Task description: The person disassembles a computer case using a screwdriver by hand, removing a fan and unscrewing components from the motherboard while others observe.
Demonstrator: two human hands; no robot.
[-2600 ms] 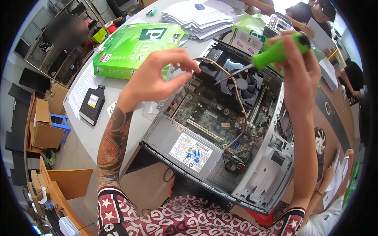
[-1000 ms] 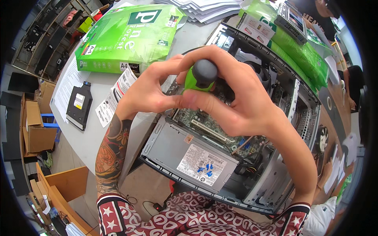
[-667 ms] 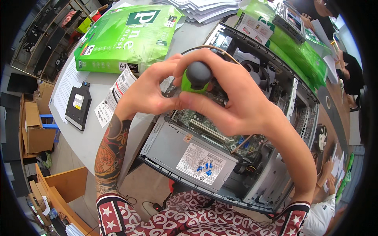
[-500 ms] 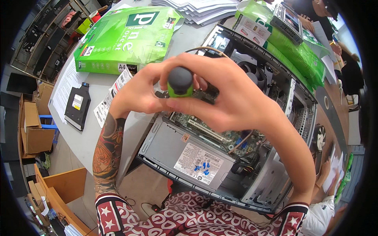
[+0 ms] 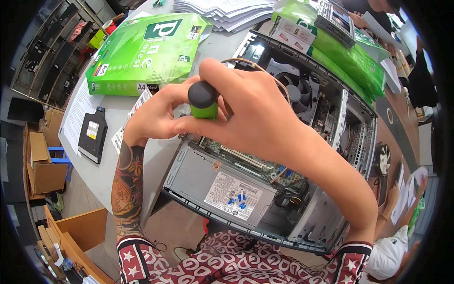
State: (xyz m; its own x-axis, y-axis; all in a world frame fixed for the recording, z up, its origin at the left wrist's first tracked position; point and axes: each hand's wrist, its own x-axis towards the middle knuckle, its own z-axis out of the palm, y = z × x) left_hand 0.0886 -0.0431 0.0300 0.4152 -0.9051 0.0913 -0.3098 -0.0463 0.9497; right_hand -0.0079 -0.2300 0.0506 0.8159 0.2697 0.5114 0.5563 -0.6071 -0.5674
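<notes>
A screwdriver (image 5: 203,102) with a green handle and a black end cap stands nearly upright, cap toward me. My right hand (image 5: 257,120) wraps around its handle from the right. My left hand (image 5: 151,118) pinches the lower handle from the left, fingers curled. Both hands hover over the near-left corner of an open grey desktop computer case (image 5: 362,142) lying on the table. The tip and whatever it touches are hidden under my hands. The grey power supply box (image 5: 222,187) with a white label lies just below my hands.
Inside the case a black cooling fan (image 5: 295,90) sits further back. A green paper ream (image 5: 146,52) and a black optical drive (image 5: 93,135) lie to the left. Stacked white papers (image 5: 222,7) and green packs (image 5: 350,57) lie behind. Cardboard boxes (image 5: 45,165) stand on the floor.
My right hand brought the screwdriver down from the upper right to the case's near-left corner. My left hand joined it on the handle, and both shifted slightly left.
</notes>
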